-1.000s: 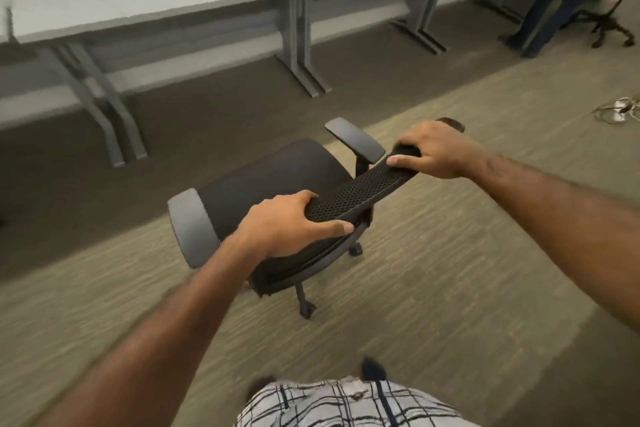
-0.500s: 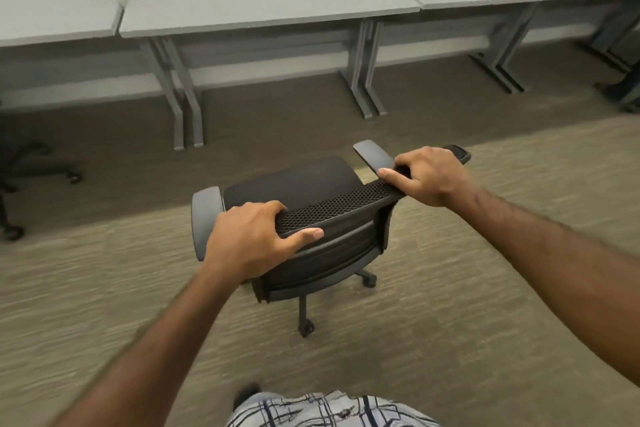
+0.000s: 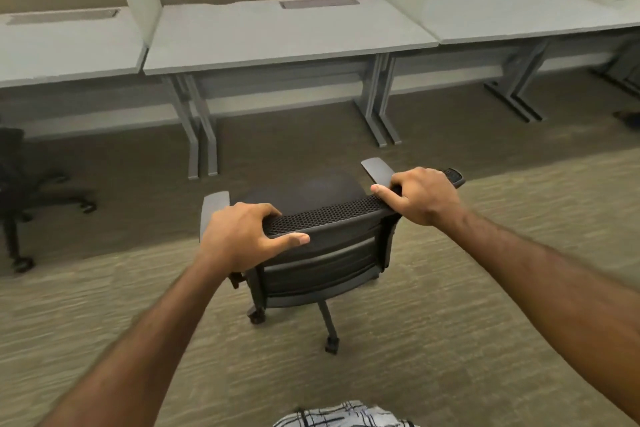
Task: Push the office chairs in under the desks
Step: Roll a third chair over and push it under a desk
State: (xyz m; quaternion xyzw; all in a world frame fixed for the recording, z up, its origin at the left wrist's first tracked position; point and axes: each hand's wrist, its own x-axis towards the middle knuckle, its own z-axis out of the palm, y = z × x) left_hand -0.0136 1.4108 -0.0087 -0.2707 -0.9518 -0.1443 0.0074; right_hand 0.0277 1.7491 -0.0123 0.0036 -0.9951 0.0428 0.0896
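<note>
A black mesh-backed office chair (image 3: 325,253) with grey armrests stands on the carpet, its seat facing the middle white desk (image 3: 284,35). My left hand (image 3: 242,236) grips the left end of the backrest's top edge, thumb along the rear side. My right hand (image 3: 420,196) grips the right end of that same edge. The chair stands a short way in front of the desk, between the desk's grey legs, with its seat outside the desktop's edge.
Matching white desks (image 3: 519,14) run left and right, parted by white dividers against a tan partition. Another black chair (image 3: 20,191) stands at the far left near the left desk (image 3: 65,45). Something dark (image 3: 628,118) lies at the right edge.
The chair has swung round to face the middle desk squarely and rolled closer to it. Both hands keep their grip on the backrest. A person at the far right has left the view.
</note>
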